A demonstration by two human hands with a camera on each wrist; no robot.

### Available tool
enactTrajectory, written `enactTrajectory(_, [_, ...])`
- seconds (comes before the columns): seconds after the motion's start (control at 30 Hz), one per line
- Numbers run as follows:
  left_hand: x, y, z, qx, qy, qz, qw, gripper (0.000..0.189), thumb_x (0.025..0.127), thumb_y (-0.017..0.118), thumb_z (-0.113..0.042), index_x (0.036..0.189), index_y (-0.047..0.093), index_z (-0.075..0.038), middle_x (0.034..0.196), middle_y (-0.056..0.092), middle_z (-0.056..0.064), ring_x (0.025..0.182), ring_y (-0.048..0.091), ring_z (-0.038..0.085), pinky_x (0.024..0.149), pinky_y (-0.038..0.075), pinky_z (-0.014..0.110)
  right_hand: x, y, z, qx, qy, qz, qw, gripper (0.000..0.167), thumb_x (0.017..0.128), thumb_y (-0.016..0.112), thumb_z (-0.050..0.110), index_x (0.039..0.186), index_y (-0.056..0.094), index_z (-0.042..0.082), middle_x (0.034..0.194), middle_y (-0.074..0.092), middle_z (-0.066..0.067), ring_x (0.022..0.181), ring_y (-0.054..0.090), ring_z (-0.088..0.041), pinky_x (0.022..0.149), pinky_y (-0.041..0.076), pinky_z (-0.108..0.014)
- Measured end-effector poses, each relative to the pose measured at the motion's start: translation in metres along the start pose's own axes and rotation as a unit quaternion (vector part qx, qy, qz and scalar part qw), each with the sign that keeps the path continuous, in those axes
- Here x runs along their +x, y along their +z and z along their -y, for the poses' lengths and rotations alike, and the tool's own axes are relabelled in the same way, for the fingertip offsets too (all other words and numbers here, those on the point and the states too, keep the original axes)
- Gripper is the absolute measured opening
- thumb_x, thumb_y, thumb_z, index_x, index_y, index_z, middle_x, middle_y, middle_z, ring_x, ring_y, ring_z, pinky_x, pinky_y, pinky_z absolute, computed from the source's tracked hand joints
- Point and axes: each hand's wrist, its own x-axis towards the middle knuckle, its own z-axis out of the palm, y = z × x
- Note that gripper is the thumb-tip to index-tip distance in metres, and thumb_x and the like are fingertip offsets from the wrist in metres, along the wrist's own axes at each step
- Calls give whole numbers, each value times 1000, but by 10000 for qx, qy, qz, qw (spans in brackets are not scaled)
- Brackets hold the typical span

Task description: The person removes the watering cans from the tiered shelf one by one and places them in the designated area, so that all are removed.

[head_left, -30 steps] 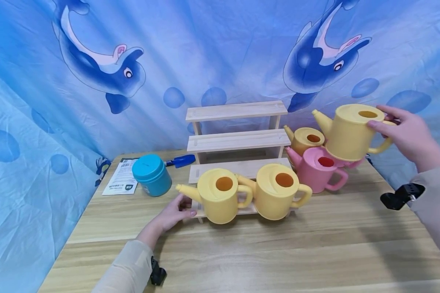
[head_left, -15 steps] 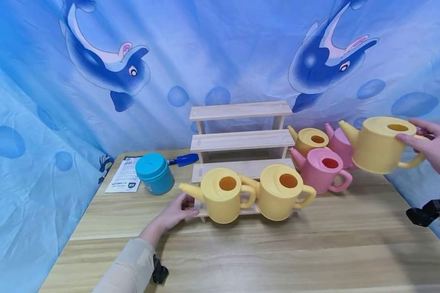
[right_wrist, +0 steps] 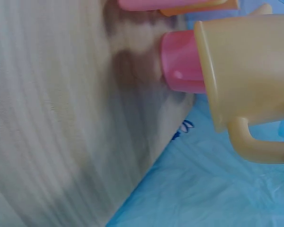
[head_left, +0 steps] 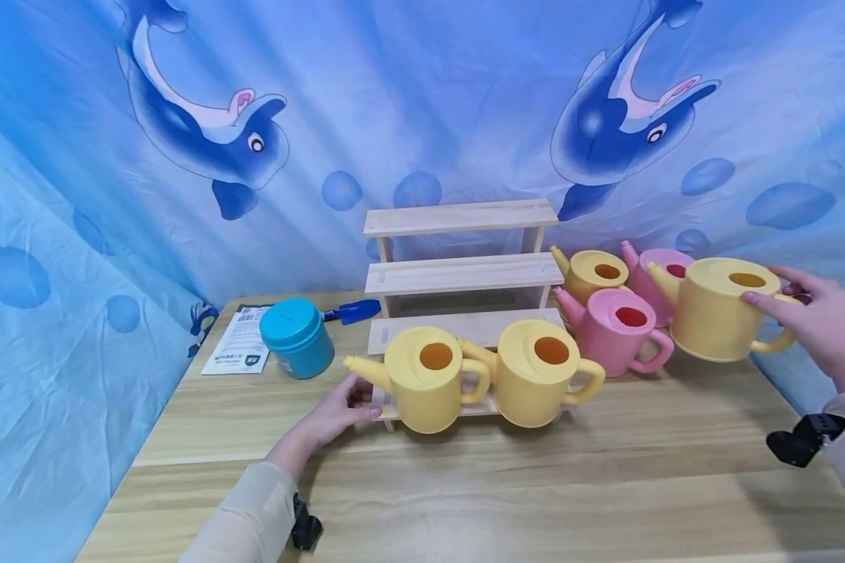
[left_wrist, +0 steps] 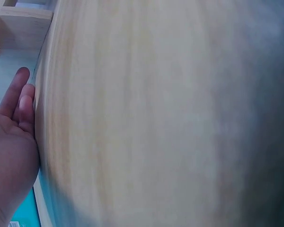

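Note:
In the head view my right hand (head_left: 827, 317) grips a yellow watering can (head_left: 720, 313) at its top and handle, thumb on the upper rim. In the right wrist view this can (right_wrist: 255, 71) hangs above the table, in front of a pink can (right_wrist: 184, 64). My left hand (head_left: 334, 410) holds the left end of the lowest step of a wooden tiered shelf (head_left: 465, 274), thumb on its front edge; the left wrist view shows some fingers (left_wrist: 12, 97) nearly straight. Two yellow watering cans, a left one (head_left: 422, 391) and a right one (head_left: 531, 383), stand on that step.
Right of the shelf stand a pink watering can (head_left: 613, 332), another pink one (head_left: 662, 270) and a yellow one (head_left: 591, 274), close together. On the left are a teal lidded tub (head_left: 297, 340), a blue trowel (head_left: 355, 311) and a printed sheet (head_left: 232, 348). A dolphin curtain (head_left: 429, 102) hangs behind.
The held yellow watering can has moved right, away from the shelf, then come down toward the table beside the pink cans. My left hand has stayed at the shelf's end.

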Motion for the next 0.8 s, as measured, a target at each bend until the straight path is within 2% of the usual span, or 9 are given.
enactTrajectory(0.2, [2,-1,3,17,-45,42,10000,58,84,70,-27,131,42,-8,124,51,12,114,46,29,98,36,47,-8,13,-9,178,156,-4,9997,77,91,57,40,144,24,-5,105,40,-22,81,36,-26,50,37,-13])
enactTrajectory(0.37, [1,-2,1,37,-46,63,10000,59,84,70,-27,132,42,-8,124,51,13,115,46,30,98,36,47,-12,22,-13,220,296,129,9992,80,91,56,43,145,21,-5,107,39,-24,85,36,-31,50,37,-15])
enactTrajectory(0.53, [0,-2,1,71,-28,50,10000,57,85,69,-26,131,42,-8,123,51,13,115,46,31,97,36,45,-16,31,-13,192,374,168,9990,82,90,56,46,145,21,-4,107,40,-23,85,37,-32,50,37,-16])
enactTrajectory(0.63, [2,-1,5,28,4,37,10000,57,84,70,-26,131,42,-8,123,51,13,114,46,30,96,37,45,-19,34,-15,223,394,105,9989,82,90,57,46,146,21,-2,106,40,-22,84,36,-31,49,38,-17])
enactTrajectory(0.8, [12,1,23,-61,28,-46,10000,59,83,71,-27,132,42,-11,123,51,11,113,46,28,95,37,44,-20,39,-17,373,436,12,9984,81,89,58,45,146,23,-1,109,41,-21,85,36,-29,51,38,-14])
